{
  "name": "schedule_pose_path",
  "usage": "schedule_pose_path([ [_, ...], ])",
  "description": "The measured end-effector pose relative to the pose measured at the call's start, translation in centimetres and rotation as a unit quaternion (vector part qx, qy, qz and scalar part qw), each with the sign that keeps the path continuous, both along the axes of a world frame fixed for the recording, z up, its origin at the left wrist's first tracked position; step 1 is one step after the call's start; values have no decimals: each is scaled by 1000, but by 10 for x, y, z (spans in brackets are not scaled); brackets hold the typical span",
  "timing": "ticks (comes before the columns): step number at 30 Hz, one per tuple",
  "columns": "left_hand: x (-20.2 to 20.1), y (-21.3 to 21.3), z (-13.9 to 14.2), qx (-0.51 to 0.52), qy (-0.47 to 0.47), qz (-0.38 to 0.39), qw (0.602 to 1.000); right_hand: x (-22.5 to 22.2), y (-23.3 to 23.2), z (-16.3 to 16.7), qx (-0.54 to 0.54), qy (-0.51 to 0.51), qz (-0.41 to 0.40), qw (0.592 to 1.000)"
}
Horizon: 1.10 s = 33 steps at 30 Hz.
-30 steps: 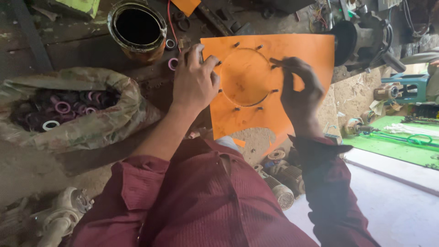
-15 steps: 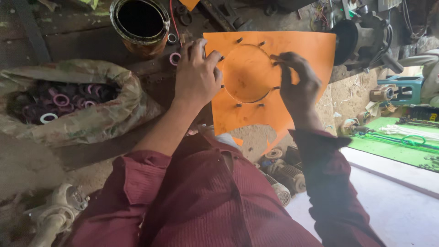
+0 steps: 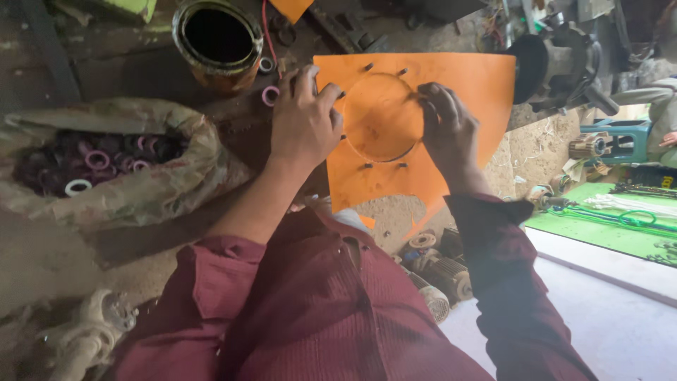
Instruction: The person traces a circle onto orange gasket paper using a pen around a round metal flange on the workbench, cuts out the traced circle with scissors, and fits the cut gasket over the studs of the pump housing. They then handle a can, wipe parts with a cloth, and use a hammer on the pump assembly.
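An orange sheet (image 3: pixel 465 92) lies flat on the dirty work surface ahead of the person, with a round raised outline in its middle and short dark slits or pins spaced around that circle. The left hand (image 3: pixel 305 120) rests palm down on the sheet's left edge, fingers spread slightly apart and pressed flat, clamped on nothing. The right hand (image 3: pixel 446 130) sits on the right side of the circle, its fingertips curled together and pinched at the ring's edge; whether they grip anything small there cannot be told.

Just beyond the left hand, 1 pink ring (image 3: pixel 270 95) lies on the surface, and behind it stands an open rusty can (image 3: pixel 215 44) with a dark inside. Well to the left, a crumpled sack (image 3: pixel 134 197) lies open, holding many pink and white rings. Near the person's lap, below the sheet, sit small electric motors (image 3: pixel 441 271). To the right, a green mat (image 3: pixel 606 226) carries coils of wire, and a dark machine (image 3: pixel 557 67) stands at the sheet's far right corner
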<state>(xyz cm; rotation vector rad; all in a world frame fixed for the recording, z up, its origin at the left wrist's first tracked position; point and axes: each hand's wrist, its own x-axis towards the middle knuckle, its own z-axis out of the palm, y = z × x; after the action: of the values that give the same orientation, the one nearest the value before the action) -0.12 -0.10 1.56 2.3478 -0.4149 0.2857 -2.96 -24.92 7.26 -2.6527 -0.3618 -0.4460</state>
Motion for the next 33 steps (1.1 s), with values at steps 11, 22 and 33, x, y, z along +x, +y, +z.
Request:
schedule_pose_path([
  [11, -1, -2, -16, 2, -15, 8, 1000, -16, -18, 2, 78, -53, -7, 996],
  [22, -1, -1, -7, 0, -13, 6, 1000, -11, -5, 11, -44, -56, 9, 997],
  [33, 0, 0, 1, -11, -9, 13, 1000, -6, -13, 8, -13, -43, -2, 999],
])
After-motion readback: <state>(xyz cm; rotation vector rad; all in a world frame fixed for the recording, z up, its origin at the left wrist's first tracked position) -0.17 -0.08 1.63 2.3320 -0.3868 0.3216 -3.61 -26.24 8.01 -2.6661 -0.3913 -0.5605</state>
